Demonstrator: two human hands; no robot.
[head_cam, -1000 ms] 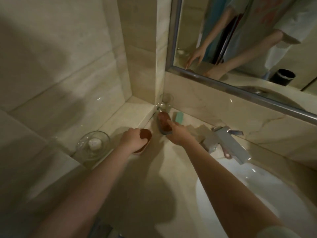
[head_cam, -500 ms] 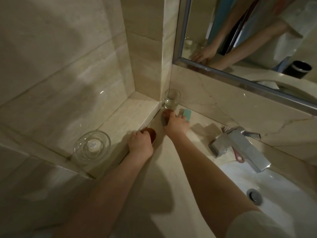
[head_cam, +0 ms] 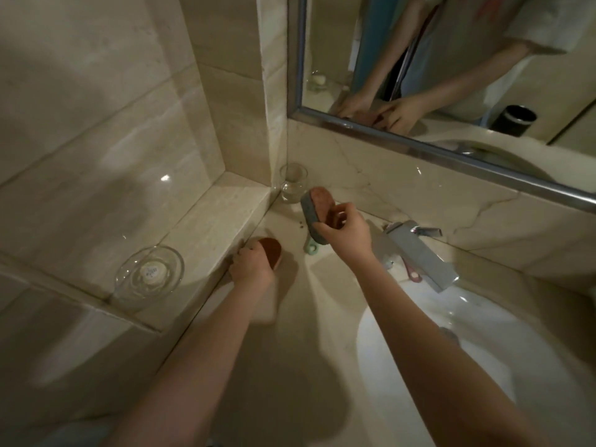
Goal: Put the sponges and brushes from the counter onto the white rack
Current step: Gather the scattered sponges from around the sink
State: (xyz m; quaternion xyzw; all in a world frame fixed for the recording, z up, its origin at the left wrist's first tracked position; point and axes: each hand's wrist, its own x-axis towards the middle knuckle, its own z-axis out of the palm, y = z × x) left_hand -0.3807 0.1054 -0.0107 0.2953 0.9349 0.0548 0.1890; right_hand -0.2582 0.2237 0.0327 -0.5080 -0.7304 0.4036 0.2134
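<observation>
nothing readable, print on white disc (head_cam: 150, 271) blurred

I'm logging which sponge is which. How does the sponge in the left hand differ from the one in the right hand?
The right sponge, gripped by the right hand, is raised and tilted, its grey side showing. The left sponge, under the left hand, lies low by the ledge, only its brown top visible. Both have rounded brown tops.

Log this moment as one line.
left hand: grips brown sponge on counter | right hand: holds grey-backed sponge raised | green brush: on counter | rack: unseen
</observation>
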